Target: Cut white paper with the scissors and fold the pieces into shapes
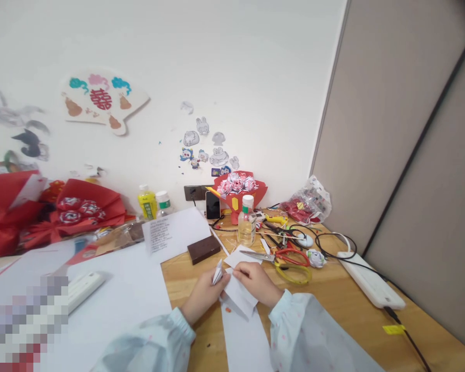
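The fingers of the left hand are closed on a small folded paper, which stands up between thumb and forefinger. The fingers of the right hand pinch a white sheet, which reaches across to the left thumb.

Beyond the fingers stands a clear bottle, upright, white-capped and partly filled with pale yellow liquid. Farther off to their left are a yellow bottle and a green-labelled bottle, the latter partly hidden by a printed page; I cannot tell its level. Well beyond to the right, a clear plastic bag holds red material.

Just past the right fingers, scissors lie with their blades over a paper piece. A dark brown block sits just beyond the left fingers. Below both hands, a paper strip runs toward the wearer. Right of the right hand, wood shows on the bench as far as a white case, near the edge along the grey partition.
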A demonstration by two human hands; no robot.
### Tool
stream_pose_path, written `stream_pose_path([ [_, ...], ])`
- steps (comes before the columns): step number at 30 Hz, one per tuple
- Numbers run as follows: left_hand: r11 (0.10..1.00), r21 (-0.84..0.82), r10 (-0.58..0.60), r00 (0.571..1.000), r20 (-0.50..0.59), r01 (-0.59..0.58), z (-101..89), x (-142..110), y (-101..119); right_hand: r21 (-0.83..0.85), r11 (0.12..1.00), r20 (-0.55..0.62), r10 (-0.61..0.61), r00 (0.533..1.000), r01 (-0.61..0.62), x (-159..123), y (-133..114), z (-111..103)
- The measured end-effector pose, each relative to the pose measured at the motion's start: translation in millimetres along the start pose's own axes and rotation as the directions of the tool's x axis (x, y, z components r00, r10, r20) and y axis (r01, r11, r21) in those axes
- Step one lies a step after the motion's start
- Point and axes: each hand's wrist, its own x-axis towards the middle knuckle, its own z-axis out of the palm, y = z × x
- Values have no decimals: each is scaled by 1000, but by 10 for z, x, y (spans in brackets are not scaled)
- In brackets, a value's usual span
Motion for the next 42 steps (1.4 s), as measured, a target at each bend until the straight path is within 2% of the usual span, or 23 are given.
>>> stream_pose_path([
  [3, 1000, 5, -7, 999, 40, 7, 1, -6, 4, -41, 999, 4, -31, 1000, 31, -9, -29, 12],
  [5, 1000, 21, 3, 1000, 13, -4, 0, -10, 12, -45, 999, 10, -27, 1000, 27, -11, -38, 6],
  [8, 999, 20, 31, 996, -83, -29, -18, -7, 22, -25, 1000, 25, 18, 1000, -17, -3, 10, -60],
  [10, 999, -6, 30, 984, -174, -31, -42, 4, 21, 21, 996, 9, 89, 996, -90, 10, 89, -130],
  [13, 997, -72, -22, 959, -284, 2, -74, 21, 15, 240, 941, 65, 229, 971, -238, 45, 229, -217],
  [15, 995, -100, -50, 962, -269, 24, -76, 17, 17, 403, 870, 85, 273, 958, -284, 77, 291, -246],
  [18, 992, -108, -82, 992, -100, 71, -40, -24, 29, 481, 850, -76, 286, 955, -216, 112, 296, -271],
  [20, 989, -95, -103, 991, 86, 111, -1, -55, 35, 433, 890, -175, 239, 955, -143, 111, 234, -292],
  [21, 989, -85, -105, 982, 159, 119, 19, -62, 36, 393, 912, -180, 198, 964, -114, 103, 187, -302],
  [23, 992, -83, -78, 977, 197, 96, 50, -57, 36, 302, 951, -105, 99, 990, -63, 77, 76, -303],
  [25, 994, -98, -31, 994, 104, 41, 70, -32, 43, 227, 974, -13, 27, 1000, -23, 52, -24, -257],
  [26, 995, -102, -14, 999, 41, 18, 77, -19, 50, 209, 978, -11, 13, 1000, -10, 44, -56, -214],
  [29, 997, -78, -19, 992, -124, 9, 89, -2, 80, 230, 970, -173, 117, 978, -76, 41, -57, -34],
  [31, 997, -77, -43, 980, -194, 29, 93, -10, 95, 274, 956, -235, 170, 957, -103, 42, -12, 76],
  [33, 994, -108, -44, 976, -212, 21, 93, -20, 98, 256, 964, -238, 134, 962, -71, 33, 14, 133],
  [37, 972, -233, -17, 985, -173, -24, 85, -17, 73, 90, 995, -185, -30, 982, 48, -15, -61, 96],
  [42, 928, -369, -84, 991, -101, 41, 92, -6, 27, -131, 971, -88, -211, 974, 199, -49, -114, 27],
])
